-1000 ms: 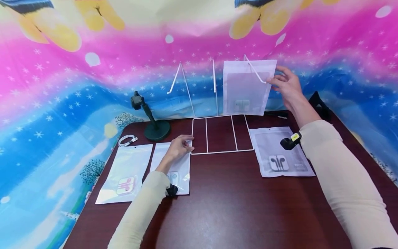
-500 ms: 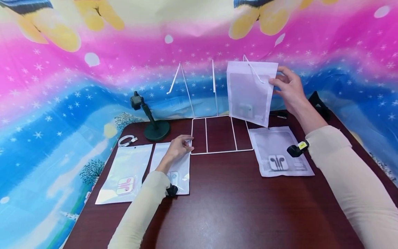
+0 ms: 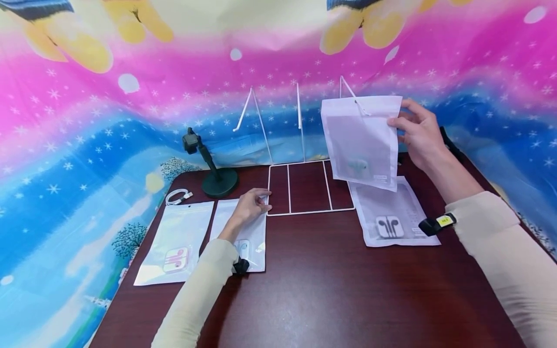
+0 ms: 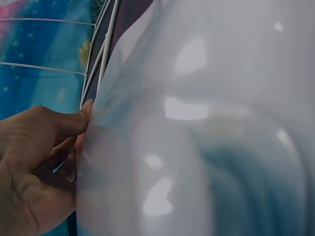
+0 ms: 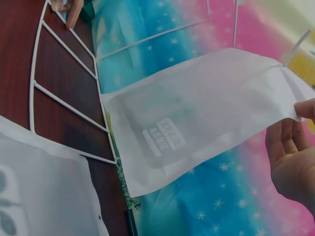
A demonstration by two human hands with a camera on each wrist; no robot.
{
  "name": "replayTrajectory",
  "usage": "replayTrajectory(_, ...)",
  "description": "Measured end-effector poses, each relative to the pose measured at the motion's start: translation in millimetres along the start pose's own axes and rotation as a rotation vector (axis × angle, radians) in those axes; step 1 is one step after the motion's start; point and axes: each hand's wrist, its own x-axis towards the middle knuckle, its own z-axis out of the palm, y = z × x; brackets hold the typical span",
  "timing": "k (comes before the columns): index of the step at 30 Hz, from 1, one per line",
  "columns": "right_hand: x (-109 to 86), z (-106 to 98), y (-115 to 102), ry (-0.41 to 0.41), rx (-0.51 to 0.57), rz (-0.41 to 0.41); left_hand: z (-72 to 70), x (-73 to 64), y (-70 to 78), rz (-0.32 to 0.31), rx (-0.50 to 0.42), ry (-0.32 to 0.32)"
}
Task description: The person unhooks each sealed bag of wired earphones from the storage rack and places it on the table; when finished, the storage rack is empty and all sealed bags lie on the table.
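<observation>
My right hand (image 3: 419, 128) pinches the upper right edge of a white zip bag (image 3: 361, 140) with pale-green cased earphones showing through. The rack's right prong (image 3: 350, 89) passes through the hole near the bag's top; its tip shows in front. In the right wrist view the bag's printed back (image 5: 167, 140) faces the camera. My left hand (image 3: 250, 205) holds the left side bar of the white wire display rack (image 3: 311, 211). Under that forearm lies a bag with blue earphones (image 3: 243, 249), which fills most of the left wrist view.
A bag with pink earphones (image 3: 176, 258) lies at the left, with a coiled white cable (image 3: 177, 195) behind it. Nearby stands a black camera stand (image 3: 219, 181). A bag with black earphones (image 3: 389, 227) lies at the right. Two other prongs (image 3: 299, 106) rise from the rack.
My right hand has moved right and down, toward me, with the pale-green earphone bag. The bag has slid forward along the prong and tilted. My left hand has stayed at the rack.
</observation>
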Motion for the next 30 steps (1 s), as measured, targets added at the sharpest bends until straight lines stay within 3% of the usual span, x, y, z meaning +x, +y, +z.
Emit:
replayTrajectory(12,-24.1,-5.0,-3.7,-0.053,0.165,-0.054,1.0,0.1,0.4,0.009,0.002,-0.002)
replayTrajectory(30,-54.1,-10.8,-20.6,-0.189,0.260,-0.143,0.3,-0.2,-1.4,-0.008,-0.010,-0.010)
